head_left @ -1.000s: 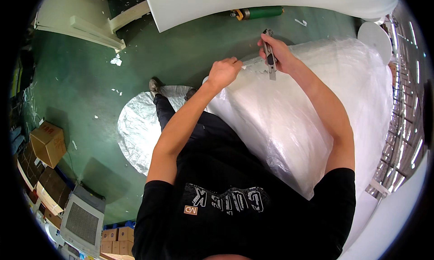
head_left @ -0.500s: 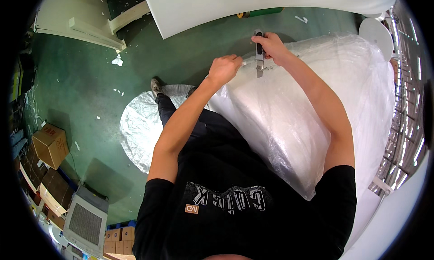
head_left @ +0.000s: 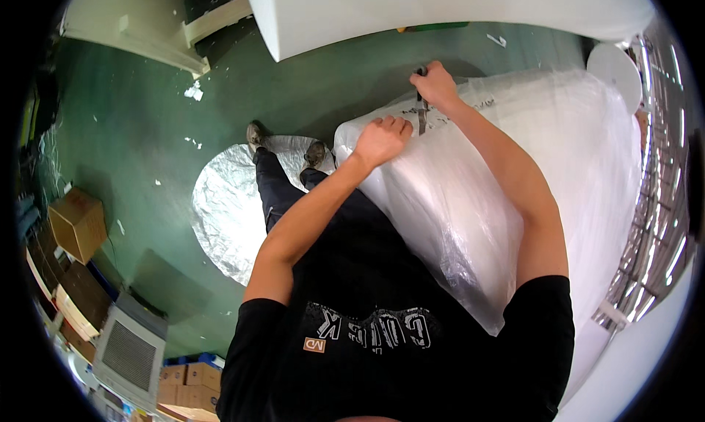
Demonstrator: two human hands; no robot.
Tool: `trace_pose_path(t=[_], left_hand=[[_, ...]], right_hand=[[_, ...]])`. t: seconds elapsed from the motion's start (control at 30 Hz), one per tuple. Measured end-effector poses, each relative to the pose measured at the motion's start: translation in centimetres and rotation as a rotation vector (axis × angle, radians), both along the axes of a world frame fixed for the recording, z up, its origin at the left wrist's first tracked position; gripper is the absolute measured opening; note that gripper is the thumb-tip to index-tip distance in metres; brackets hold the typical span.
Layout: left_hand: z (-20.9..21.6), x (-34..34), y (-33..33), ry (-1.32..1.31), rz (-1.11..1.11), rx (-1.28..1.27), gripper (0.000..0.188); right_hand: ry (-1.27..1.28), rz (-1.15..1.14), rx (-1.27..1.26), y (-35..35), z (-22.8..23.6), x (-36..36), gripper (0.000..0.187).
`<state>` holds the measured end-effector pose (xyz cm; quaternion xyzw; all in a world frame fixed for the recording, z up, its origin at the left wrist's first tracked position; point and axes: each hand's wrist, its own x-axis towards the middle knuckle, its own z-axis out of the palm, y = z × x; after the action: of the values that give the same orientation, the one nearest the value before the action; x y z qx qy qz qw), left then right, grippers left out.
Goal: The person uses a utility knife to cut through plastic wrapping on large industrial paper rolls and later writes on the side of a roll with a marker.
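A large white bundle wrapped in clear plastic film (head_left: 470,194) leans along my right side. My right hand (head_left: 439,86) is closed round the handle of a box cutter (head_left: 421,108), its blade pointing down at the bundle's upper edge. Dark marks lie on the film beside the blade. Just left of the blade, my left hand (head_left: 384,140) rests on the bundle with its fingers curled in, seemingly gripping the film. Its fingertips are partly hidden.
My feet are by a round silvery sheet (head_left: 228,209) on the green floor (head_left: 154,165). A large white panel (head_left: 440,4) spans the far side. Cardboard boxes (head_left: 77,224) and a grey vented machine (head_left: 132,352) stand at the left. Paper scraps (head_left: 194,92) lie about.
My left hand has moved right and nearer, onto the bundle beside the blade. My right hand has lowered slightly and turned, so the knife's handle is more hidden.
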<state>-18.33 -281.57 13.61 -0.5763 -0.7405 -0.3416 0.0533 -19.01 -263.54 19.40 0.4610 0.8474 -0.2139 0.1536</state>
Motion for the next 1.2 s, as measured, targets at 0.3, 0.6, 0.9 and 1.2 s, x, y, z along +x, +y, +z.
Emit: trace_pose_path(t=[0.3, 0.6, 0.9, 1.2], left_hand=[[-1.1, 0.3, 0.3, -0.316, 0.182, 0.074, 0.015], [-1.8, -2.0, 1.3, -0.961, 0.096, 0.191, 0.016], [-2.1, -5.3, 1.7, -1.134, -0.215, 0.064, 0.018], [-4.1, -6.6, 4.7, -0.969, -0.292, 0.169, 0.019]], right_hand=[[-0.009, -0.168, -0.196, 0.6, 1.1, 0.7, 0.039], [-0.045, -0.247, -0.221, 0.3, 1.6, -1.5, 0.025], [-0.018, -0.218, 0.002, -0.3, 1.0, -3.0, 0.023], [0.041, -0.202, 0.144, 2.2, 0.1, -3.2, 0.020]])
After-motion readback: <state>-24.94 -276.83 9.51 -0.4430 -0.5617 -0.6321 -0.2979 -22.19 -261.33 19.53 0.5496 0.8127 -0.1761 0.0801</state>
